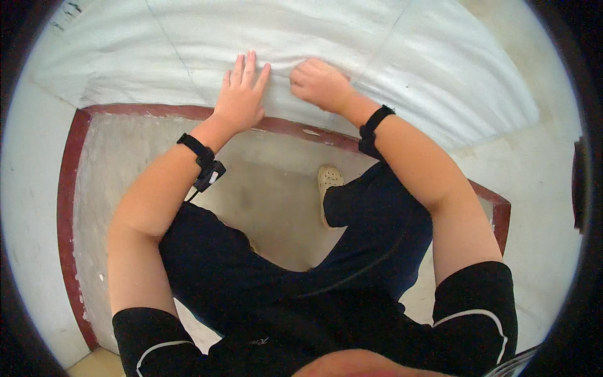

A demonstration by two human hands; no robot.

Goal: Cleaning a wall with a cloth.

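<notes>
A thin white cloth (414, 61), wrinkled and somewhat see-through, lies over a pale surface in front of me. My left hand (242, 96) rests palm down on it with the fingers spread, its heel over the dark red edge. To its right, my right hand (320, 85) is on the cloth with curled fingers; a ridge in the fabric runs to them, but whether they pinch it cannot be told. Each wrist wears a black strap, and the left one carries a small black device (210, 176).
A dark red border (160, 110) frames a recess with a grey floor (273, 165) below my hands. My legs in dark trousers and a beige perforated clog (331, 177) are in it. Pale surfaces (37, 188) lie at both sides. A dark object (578, 184) is at the far right.
</notes>
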